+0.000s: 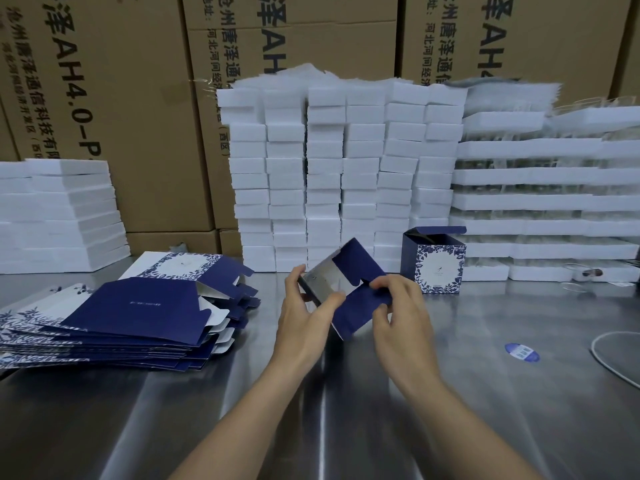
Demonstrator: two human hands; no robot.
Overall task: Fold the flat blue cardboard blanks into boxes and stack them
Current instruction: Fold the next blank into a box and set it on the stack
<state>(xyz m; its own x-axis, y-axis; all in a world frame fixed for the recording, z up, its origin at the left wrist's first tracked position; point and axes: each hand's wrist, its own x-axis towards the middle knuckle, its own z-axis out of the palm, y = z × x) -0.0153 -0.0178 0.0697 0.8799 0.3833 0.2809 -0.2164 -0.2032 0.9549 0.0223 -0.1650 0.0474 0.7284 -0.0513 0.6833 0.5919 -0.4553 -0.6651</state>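
We hold the half-folded blank (353, 313) just left of the finished box (434, 261), over the table (485, 393). The left hand (304, 317) grip clamps its open edge to steady it. The right hand (401, 317) grip pinches a flap, probably to tuck it.

Left grip (304, 318), right grip (403, 308) hold half-folded blue box (355, 311) over steel table (485, 403) (flat blanks (131, 308) piled left).
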